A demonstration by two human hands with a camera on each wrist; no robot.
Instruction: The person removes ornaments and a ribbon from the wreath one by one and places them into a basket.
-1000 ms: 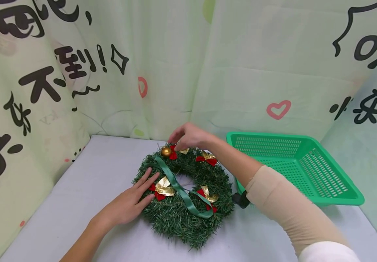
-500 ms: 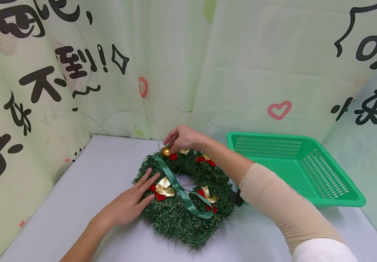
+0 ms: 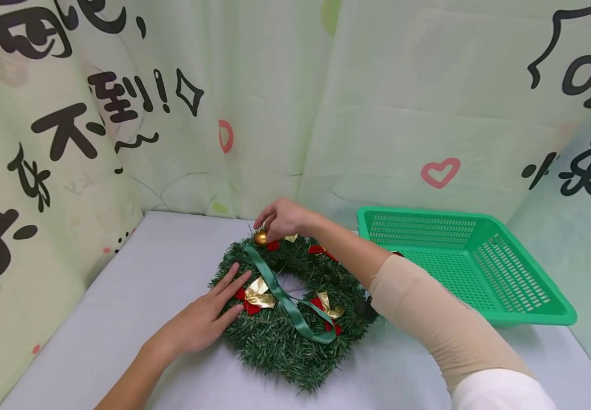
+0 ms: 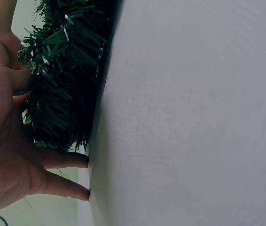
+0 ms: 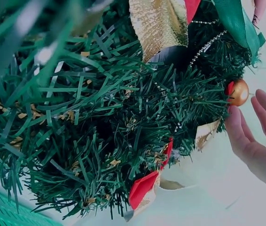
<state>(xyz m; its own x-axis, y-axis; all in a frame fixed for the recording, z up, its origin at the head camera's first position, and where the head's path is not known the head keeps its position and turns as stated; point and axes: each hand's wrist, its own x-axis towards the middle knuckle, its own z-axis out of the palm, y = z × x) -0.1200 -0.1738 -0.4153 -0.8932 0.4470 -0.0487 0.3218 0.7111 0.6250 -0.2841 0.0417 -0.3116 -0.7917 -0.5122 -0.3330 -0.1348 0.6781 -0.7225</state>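
A green artificial wreath lies on the table, decorated with red and gold bows, a green ribbon and a gold bauble. My left hand rests on the wreath's left side, fingers spread. In the left wrist view, two of its fingertips reach the tabletop beside the greenery. My right hand is at the far edge, fingers curled about the bauble. The right wrist view has the thumb against the bauble's lower side and a fingertip close beside it. A red bow behind is partly covered.
A green plastic basket stands right of the wreath, partly behind my right forearm. A printed curtain hangs along the table's back and sides. White tabletop extends left of the wreath.
My right hand has moved slightly left and down, from above the red bow onto the gold bauble, its fingers closing in around it. The left hand and wreath stay put.
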